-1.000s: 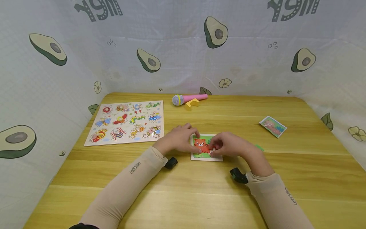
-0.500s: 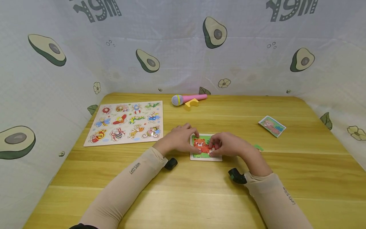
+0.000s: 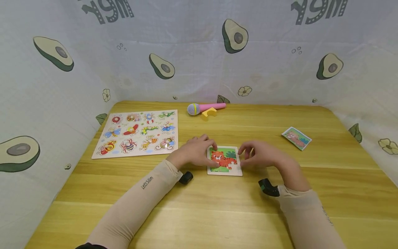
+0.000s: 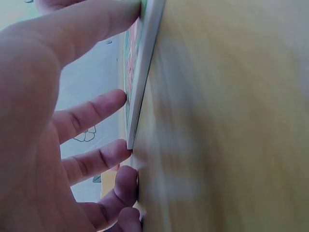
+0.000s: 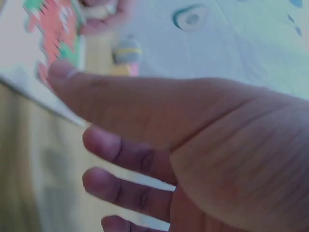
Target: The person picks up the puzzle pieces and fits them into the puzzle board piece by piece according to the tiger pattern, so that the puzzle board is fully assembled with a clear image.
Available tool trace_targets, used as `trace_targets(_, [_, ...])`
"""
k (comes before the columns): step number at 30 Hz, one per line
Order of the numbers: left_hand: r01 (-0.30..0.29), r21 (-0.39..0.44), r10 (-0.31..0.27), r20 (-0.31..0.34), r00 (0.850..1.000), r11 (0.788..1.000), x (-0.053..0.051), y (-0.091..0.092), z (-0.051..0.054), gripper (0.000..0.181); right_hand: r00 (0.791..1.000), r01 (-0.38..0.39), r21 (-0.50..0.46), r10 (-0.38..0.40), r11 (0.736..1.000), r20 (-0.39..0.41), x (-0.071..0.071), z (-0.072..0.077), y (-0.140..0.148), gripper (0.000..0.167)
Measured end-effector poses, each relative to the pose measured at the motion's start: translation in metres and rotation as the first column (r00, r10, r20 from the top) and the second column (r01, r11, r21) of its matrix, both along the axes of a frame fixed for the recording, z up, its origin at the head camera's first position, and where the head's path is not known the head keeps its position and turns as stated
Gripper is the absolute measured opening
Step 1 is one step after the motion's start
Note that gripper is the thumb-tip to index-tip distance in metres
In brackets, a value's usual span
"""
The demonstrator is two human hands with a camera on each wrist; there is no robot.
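A small jigsaw puzzle (image 3: 222, 160) with an orange tiger lies flat in a white-edged tray. A bare pale patch shows at its lower right. My left hand (image 3: 196, 151) rests on its left side, with the thumb (image 4: 106, 24) pressing the face. In the left wrist view, two other fingertips touch the board's edge. My right hand (image 3: 262, 155) is at the board's right edge, fingers spread and slightly bent, holding nothing. In the right wrist view its thumb (image 5: 87, 87) overlaps the puzzle; whether it touches is unclear.
A knobbed insect puzzle board (image 3: 136, 133) lies to the left. Behind are a pink toy microphone (image 3: 206, 108) and a yellow arched block (image 3: 209, 113). A picture card (image 3: 296, 137) lies to the right. A patterned cloth (image 3: 199, 52) hangs behind the table.
My right hand has drawn back rightward from the puzzle's face, uncovering the tiger's body and the bare patch. A green piece near the right wrist is now hidden. The left hand stays put.
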State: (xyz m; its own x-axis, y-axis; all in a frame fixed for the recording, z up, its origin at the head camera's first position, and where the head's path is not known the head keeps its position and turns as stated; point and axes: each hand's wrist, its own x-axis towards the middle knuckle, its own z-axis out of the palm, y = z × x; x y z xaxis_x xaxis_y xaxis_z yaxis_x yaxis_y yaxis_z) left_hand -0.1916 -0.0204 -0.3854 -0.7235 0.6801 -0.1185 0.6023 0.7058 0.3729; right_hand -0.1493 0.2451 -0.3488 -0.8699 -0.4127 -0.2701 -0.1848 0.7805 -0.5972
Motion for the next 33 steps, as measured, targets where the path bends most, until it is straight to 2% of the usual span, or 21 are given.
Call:
trace_targets(4, [0.022, 0.005, -0.022, 0.000, 1.000, 1.000, -0.001, -0.002, 0.000, 0.057, 0.999, 0.040, 0.010, -0.040, 0.999, -0.028, 0.004, 0.008, 0.023, 0.042])
trace_targets(7, [0.031, 0.017, -0.031, 0.020, 0.999, 0.999, -0.001, -0.004, 0.001, 0.054, 0.998, 0.067, 0.037, -0.067, 0.997, -0.018, 0.008, 0.014, 0.039, 0.049])
trace_targets(12, [0.039, 0.047, -0.042, 0.065, 0.997, 0.998, -0.003, -0.008, 0.001, 0.049, 0.996, 0.092, 0.161, -0.087, 0.983, -0.036, 0.011, 0.017, 0.062, 0.057])
trace_targets(14, [0.045, 0.056, -0.049, 0.071, 0.996, 0.997, -0.003, -0.009, 0.001, 0.049, 0.995, 0.101, 0.175, -0.096, 0.979, -0.039, 0.012, 0.017, 0.070, 0.057])
trace_targets(23, [0.043, 0.074, -0.049, 0.082, 0.995, 0.996, -0.004, -0.010, 0.003, 0.049, 0.983, 0.159, 0.110, -0.168, 0.981, 0.075, 0.015, 0.014, 0.101, 0.062])
trace_targets(27, [0.045, 0.068, -0.050, 0.078, 0.996, 0.997, -0.004, -0.010, 0.003, 0.049, 0.977, 0.185, 0.107, -0.195, 0.977, 0.092, 0.016, 0.012, 0.107, 0.063])
trace_targets(33, [0.049, 0.067, -0.054, 0.074, 0.996, 0.997, -0.003, -0.010, 0.004, 0.049, 0.975, 0.179, 0.060, -0.185, 0.982, 0.122, 0.015, 0.008, 0.111, 0.056])
